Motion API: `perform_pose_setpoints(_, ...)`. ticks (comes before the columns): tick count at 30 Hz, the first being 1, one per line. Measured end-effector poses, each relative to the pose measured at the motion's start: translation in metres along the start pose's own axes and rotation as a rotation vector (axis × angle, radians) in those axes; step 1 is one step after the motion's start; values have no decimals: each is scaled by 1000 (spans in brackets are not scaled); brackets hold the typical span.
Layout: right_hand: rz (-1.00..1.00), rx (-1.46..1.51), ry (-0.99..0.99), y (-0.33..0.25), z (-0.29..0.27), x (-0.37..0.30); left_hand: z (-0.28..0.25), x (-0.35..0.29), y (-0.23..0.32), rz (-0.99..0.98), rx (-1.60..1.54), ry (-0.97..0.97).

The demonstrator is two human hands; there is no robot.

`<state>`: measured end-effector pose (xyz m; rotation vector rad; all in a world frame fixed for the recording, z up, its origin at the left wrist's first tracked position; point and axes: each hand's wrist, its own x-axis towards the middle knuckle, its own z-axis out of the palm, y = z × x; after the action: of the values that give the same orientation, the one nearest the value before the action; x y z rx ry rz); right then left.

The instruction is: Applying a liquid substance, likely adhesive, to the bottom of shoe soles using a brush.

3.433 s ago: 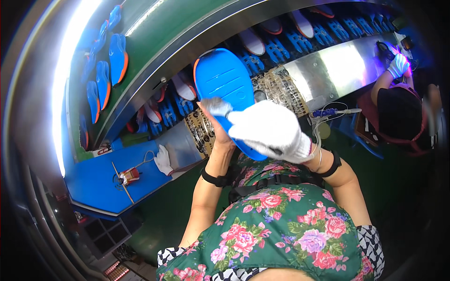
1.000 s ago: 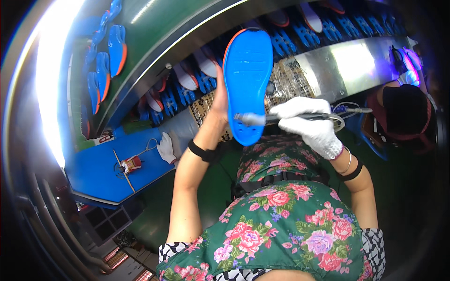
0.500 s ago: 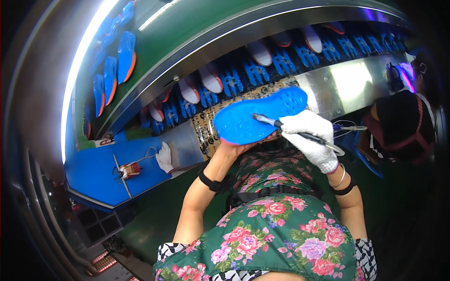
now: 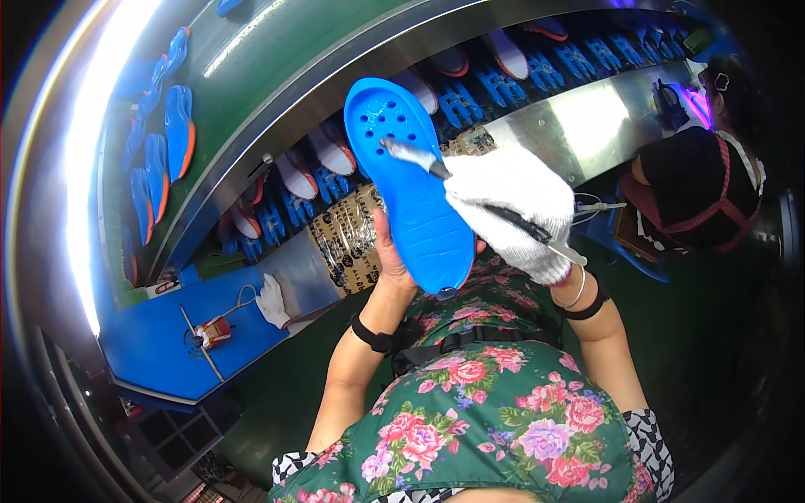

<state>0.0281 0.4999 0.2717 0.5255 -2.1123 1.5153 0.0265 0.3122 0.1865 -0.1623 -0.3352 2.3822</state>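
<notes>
A blue shoe sole (image 4: 423, 222), wet and shiny in places, lies tilted across my bare left hand (image 4: 391, 258). My left thumb rests along its edge and the other fingers are mostly hidden underneath. Round holes mark the sole's far end, shallow lines its near half. In a white knit glove, my right hand (image 4: 511, 210) grips a brush (image 4: 438, 168) with a dark handle and a pale tube at its back end. The brush tip is at the holes, seemingly touching the sole.
Blue racks (image 4: 503, 88) and white shoes with red edges (image 4: 298, 176) line the shelf ahead. Blue soles (image 4: 179, 130) lie on the green surface at left. A red can (image 4: 216, 332) and white glove (image 4: 272, 302) sit on the blue table (image 4: 151, 335). Another person (image 4: 692, 184) is at right.
The sole has turned counterclockwise, its holed end swinging from the right to point away from me. My brush has moved from the solid part to the holes.
</notes>
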Motion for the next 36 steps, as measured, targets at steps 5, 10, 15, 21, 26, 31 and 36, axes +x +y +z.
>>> perform_pose_setpoints(5, -286, -205, -46, 2, 0, 30, -20, -13, 10, -5, 506, 169)
perform_pose_setpoints(10, -300, -291, -180, -7, 11, 7, -22, -21, 16, 81, 837, 365)
perform_pose_setpoints(15, -83, -24, -11, -3, 14, 4, -22, -14, 17, 156, 781, 313)
perform_pose_setpoints(21, -236, -141, -128, -7, 19, -4, -3, 8, 10, 156, 774, 215)
perform_pose_setpoints(26, -32, 31, 101, 0, 24, -7, -3, 23, 13, 280, 700, 188)
perform_pose_setpoints(31, -205, -101, -74, 4, 30, -19, 7, 31, 18, 137, 634, 42)
perform_pose_setpoints(36, 59, 130, 69, 13, 31, -25, 17, 36, 19, 253, 559, 104)
